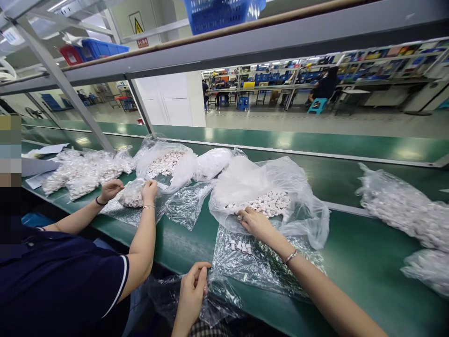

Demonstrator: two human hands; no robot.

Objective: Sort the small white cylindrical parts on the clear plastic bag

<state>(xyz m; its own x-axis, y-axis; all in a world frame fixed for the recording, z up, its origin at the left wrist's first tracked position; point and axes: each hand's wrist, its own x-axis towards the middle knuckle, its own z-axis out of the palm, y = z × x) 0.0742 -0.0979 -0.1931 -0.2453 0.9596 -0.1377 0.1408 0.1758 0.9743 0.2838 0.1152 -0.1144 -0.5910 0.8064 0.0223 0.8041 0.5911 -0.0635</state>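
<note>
My right hand (256, 223) reaches to the near edge of a large open plastic bag (242, 180), its bent fingers closed at small white parts (270, 203) heaped in the bag. Whatever lies between those fingertips is too small to name. Several white pieces (241, 246) lie in a row on flat clear plastic (266, 269) just below. At the table's front edge my left hand (194, 285) has its fingers pressed together beside clear plastic film (220, 299) that hangs over the edge; what it pinches, if anything, is unclear.
At the left, a co-worker's two hands (149, 191) are at a small bag of white parts (132, 196). Filled bags lie at the far left (84, 173) and right (403, 206). A shelf beam (245, 40) crosses above the green table (351, 262), with a slanted post (70, 84).
</note>
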